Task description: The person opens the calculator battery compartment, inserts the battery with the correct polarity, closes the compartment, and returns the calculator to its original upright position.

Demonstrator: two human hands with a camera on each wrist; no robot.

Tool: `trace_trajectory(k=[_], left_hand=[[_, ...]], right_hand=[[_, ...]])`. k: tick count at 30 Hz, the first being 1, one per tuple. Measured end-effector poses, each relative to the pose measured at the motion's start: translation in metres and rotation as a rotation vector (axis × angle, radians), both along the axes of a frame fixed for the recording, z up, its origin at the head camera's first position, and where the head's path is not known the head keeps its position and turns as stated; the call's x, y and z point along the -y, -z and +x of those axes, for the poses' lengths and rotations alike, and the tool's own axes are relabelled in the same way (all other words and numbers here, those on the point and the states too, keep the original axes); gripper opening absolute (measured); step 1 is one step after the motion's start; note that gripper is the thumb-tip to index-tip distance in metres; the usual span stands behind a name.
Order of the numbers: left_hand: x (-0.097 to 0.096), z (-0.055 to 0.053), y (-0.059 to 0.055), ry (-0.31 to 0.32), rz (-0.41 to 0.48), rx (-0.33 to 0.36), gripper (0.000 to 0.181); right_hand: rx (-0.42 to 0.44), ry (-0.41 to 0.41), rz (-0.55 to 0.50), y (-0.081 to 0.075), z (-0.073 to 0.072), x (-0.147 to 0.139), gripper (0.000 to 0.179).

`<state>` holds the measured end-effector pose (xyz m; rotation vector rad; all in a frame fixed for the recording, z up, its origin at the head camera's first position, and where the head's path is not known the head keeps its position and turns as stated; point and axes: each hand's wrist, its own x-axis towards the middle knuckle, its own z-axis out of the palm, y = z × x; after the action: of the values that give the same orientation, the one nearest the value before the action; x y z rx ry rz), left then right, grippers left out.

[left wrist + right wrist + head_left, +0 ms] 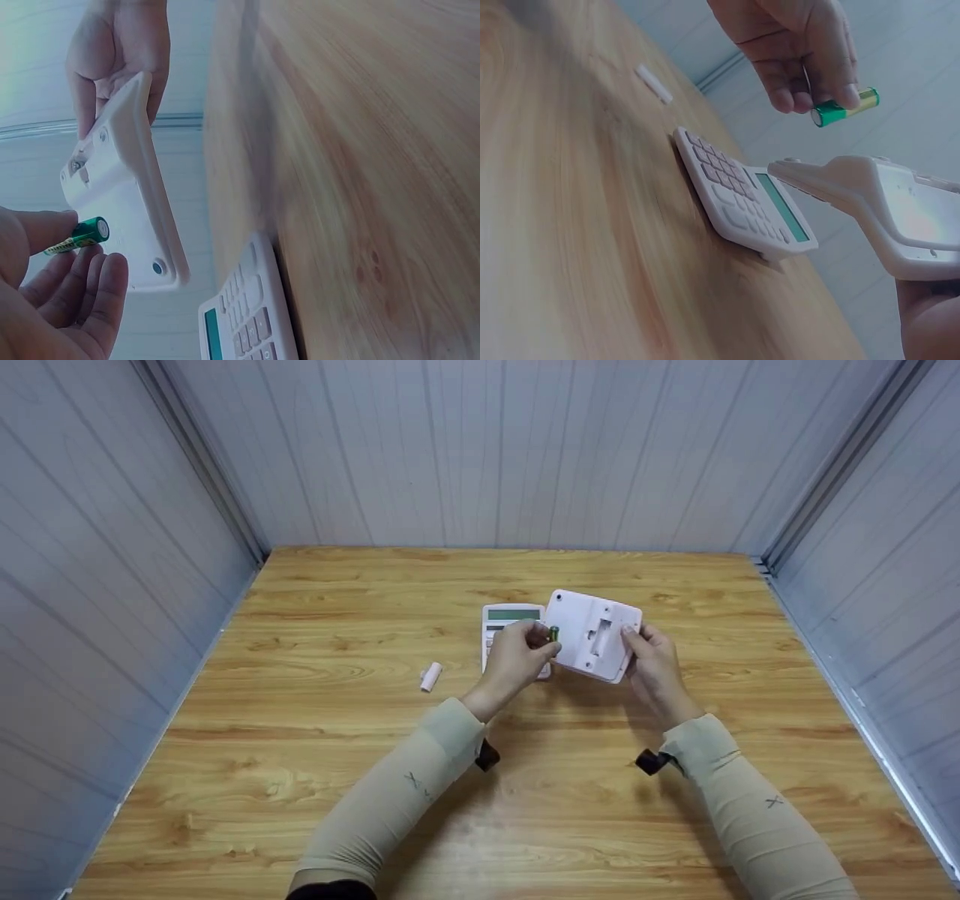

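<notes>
My left hand (516,656) pinches a green battery (86,234) between thumb and fingers, close to the left edge of a pale calculator (576,624). That calculator is held up off the table with its back toward me, and its battery compartment (601,637) stands uncovered; no battery shows inside. My right hand (657,671) grips its right edge, the thumb on the back face. A second calculator (727,191) lies keys up on the table, partly hidden by my left hand in the head view. Left of it lies a small white battery cover (431,676).
The wood-grain table (337,630) is enclosed by pale panel walls (465,450) at the back and both sides. A black wrist device (487,755) hangs under the left sleeve, and another black device (652,762) is at the right cuff.
</notes>
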<state>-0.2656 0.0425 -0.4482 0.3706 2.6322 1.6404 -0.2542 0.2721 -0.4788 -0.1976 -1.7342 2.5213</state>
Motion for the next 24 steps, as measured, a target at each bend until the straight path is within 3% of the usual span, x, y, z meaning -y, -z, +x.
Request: trace_trajectory(k=[12,24], left_hand=[[-0.011,0.006,-0.011,0.005,0.067,-0.017,0.018],[-0.019,0.005,-0.013,-0.002,0.055,-0.108,0.016]], right_hand=[[0.022,-0.04,0.009,-0.002,-0.001,0.011,0.045],[0.01,-0.07,0.029,-0.004,-0.001,0.022,0.046]])
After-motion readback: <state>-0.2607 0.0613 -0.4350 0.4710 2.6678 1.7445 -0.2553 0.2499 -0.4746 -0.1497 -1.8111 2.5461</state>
